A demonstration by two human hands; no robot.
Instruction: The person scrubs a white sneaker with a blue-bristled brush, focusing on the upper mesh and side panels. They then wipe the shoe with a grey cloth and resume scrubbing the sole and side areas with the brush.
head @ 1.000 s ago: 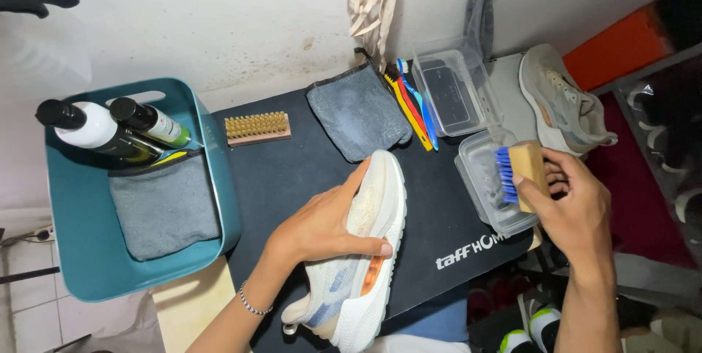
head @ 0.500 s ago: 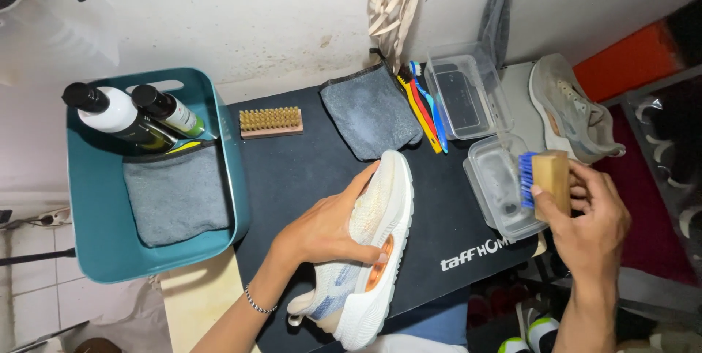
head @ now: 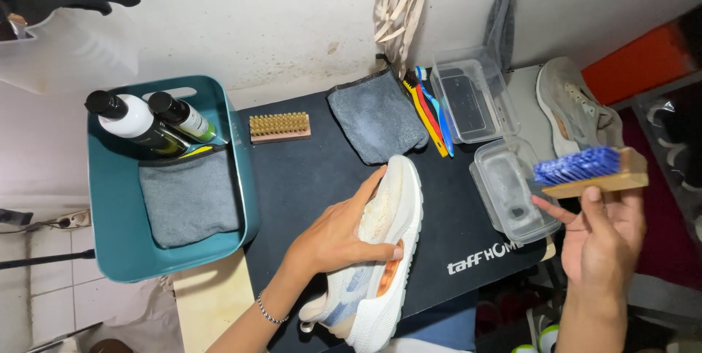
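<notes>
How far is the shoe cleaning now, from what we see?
Set out already: black mat, clear tub, grey cloth. In hand: left hand steadies the white shoe on its side; right hand holds the blue-bristled brush off it. Left: an orange stain shows; the second shoe lies untouched.

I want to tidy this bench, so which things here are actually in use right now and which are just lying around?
In use:
- white shoe, held on its side by the left hand
- blue-bristled wooden brush, in the right hand
- clear tub beside the brush

Lying about:
- brass-bristled brush
- grey cloth
- teal bin with two bottles
- grey shoe
</notes>
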